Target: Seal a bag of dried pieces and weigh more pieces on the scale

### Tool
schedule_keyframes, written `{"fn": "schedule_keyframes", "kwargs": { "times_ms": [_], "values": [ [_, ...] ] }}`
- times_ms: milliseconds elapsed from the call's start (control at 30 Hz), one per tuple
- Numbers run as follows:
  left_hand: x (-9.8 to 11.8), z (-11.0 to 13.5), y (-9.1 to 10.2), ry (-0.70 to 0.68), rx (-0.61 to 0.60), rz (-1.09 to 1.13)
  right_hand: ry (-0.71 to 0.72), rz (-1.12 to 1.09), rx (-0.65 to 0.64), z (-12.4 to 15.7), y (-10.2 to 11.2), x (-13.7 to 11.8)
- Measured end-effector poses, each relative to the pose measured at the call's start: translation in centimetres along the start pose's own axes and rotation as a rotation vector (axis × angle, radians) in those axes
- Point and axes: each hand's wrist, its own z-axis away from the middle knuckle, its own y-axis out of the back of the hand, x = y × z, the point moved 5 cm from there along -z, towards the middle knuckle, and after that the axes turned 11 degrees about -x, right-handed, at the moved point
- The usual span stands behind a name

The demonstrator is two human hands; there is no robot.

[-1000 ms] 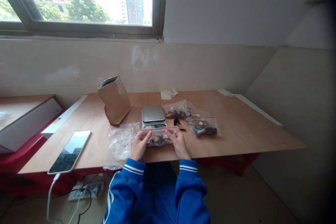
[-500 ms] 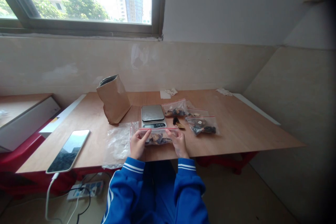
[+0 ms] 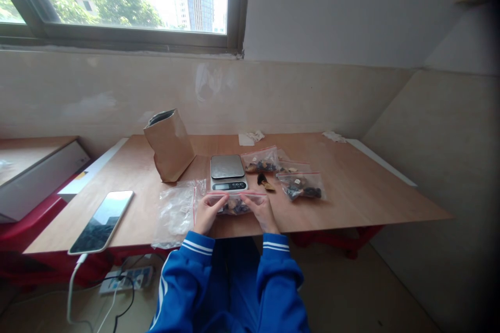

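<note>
A clear zip bag [image 3: 234,207] with a red seal line and dark and tan dried pieces inside lies at the table's front edge. My left hand [image 3: 209,210] pinches its top edge on the left, thumb on the seal. On the other side my right hand [image 3: 261,208] grips the same edge, its thumb closer to the middle. Just beyond the bag stands a digital kitchen scale [image 3: 227,170] with a bare metal plate. Right of the scale lies a loose dark and yellowish dried piece [image 3: 266,183]. Empty clear zip bags [image 3: 176,213] lie left of my left hand.
Several filled zip bags, one at the front [image 3: 300,187], lie right of the scale. An open brown paper bag [image 3: 172,148] stands back left. A smartphone [image 3: 102,221] on a white cable lies at the left edge. Crumpled paper [image 3: 255,137] sits at the back.
My two thumbs have come closer together along the bag's seal, the right one moving left. The other things on the table stay in place.
</note>
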Motion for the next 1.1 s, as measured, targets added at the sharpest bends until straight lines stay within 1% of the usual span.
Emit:
{"fn": "schedule_keyframes", "kwargs": {
  "times_ms": [200, 333, 467, 600, 733, 800, 967, 1100],
  "values": [
    [0.55, 0.20, -0.33, -0.053, -0.056, -0.013, 0.077, 0.049, 0.026, 0.24, 0.25, -0.59],
    [0.57, 0.31, -0.12, -0.067, -0.012, -0.012, 0.072, 0.034, 0.005, 0.26, 0.17, -0.56],
    [0.64, 0.34, -0.21, -0.073, -0.002, 0.000, 0.092, 0.041, -0.015, 0.16, 0.18, -0.62],
    [0.66, 0.40, -0.32, -0.071, -0.006, 0.012, 0.082, 0.095, -0.066, 0.26, 0.27, -0.82],
    [0.49, 0.32, -0.16, -0.057, -0.006, -0.003, 0.038, 0.083, -0.104, 0.38, 0.28, -1.00],
    [0.36, 0.24, -0.08, -0.050, -0.011, -0.005, 0.026, 0.077, -0.085, 0.35, 0.33, -0.91],
    [0.39, 0.22, -0.26, -0.058, -0.029, 0.012, 0.019, 0.089, 0.060, 0.18, 0.84, -0.13],
    [0.79, 0.36, -0.71, -0.074, -0.045, 0.033, 0.092, 0.144, 0.091, 0.11, 1.01, -0.39]
  ]
}}
